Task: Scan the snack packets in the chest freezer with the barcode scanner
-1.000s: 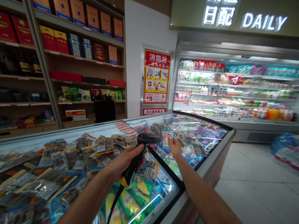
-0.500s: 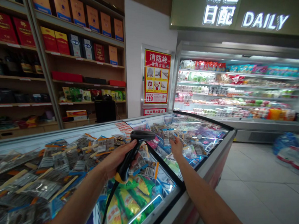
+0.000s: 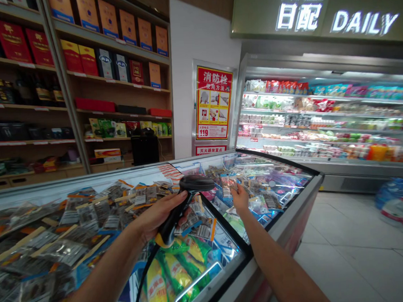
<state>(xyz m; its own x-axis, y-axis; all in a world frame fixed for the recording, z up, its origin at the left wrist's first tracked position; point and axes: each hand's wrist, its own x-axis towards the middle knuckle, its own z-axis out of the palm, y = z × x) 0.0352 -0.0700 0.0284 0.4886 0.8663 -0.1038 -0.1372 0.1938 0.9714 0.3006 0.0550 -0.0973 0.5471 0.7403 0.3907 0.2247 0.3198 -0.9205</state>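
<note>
My left hand (image 3: 159, 213) grips the handle of a black barcode scanner (image 3: 190, 191) with a yellow collar and a black cable hanging down. Its head points toward a small clear packet (image 3: 228, 183) that my right hand (image 3: 240, 198) holds up by pinching its lower edge. Both hands hover over the glass lid of a chest freezer (image 3: 287, 218) full of packaged goods. Yellow and green corn packs (image 3: 175, 275) lie under the glass below the scanner.
Wooden shelves (image 3: 81, 76) with boxed goods stand behind the freezer. An open chilled display (image 3: 323, 130) runs along the right wall. A red and yellow poster (image 3: 214, 102) hangs on the white pillar. Tiled floor (image 3: 358, 255) lies to the right, with wrapped bottle packs (image 3: 401, 202) at the far right.
The scanner has shifted slightly left and lower than a second ago. My right hand now holds the packet a little higher, closer to the scanner head. The view has shifted slightly.
</note>
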